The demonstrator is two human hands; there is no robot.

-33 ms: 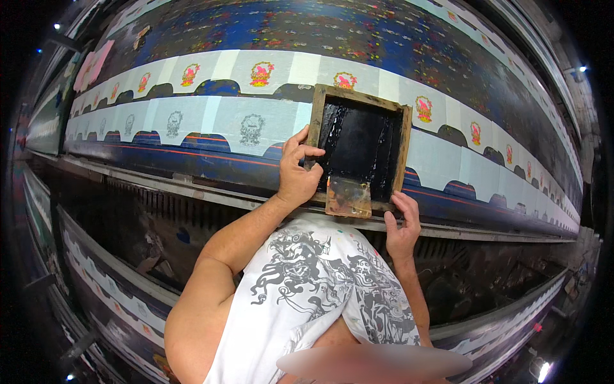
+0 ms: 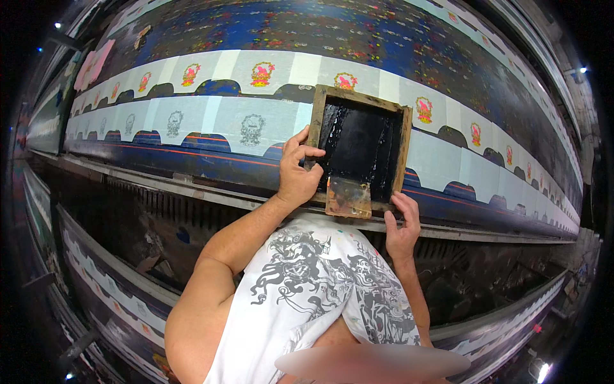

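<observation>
A wooden screen-printing frame (image 2: 405,150) lies on the long table over the near row of pale fabric pieces. Glossy black ink (image 2: 361,137) coats the mesh inside it. Against the frame's near side leans a stained squeegee (image 2: 348,197), its upper end toward my shirt. My left hand (image 2: 298,169) grips the frame's left side, the index finger reaching over the wood and the thumb bent near it. At the near right corner, my right hand (image 2: 403,224) holds the frame's edge with curled fingers, thumb apart. Neither hand grasps the squeegee.
To the left, near-row fabric pieces (image 2: 252,128) bear black line prints; those on the right look plain. The row behind carries red and yellow prints (image 2: 261,74). A metal rail (image 2: 192,190) edges the table. Pink cloth (image 2: 94,66) lies far left. Another printed table (image 2: 115,288) stands behind me.
</observation>
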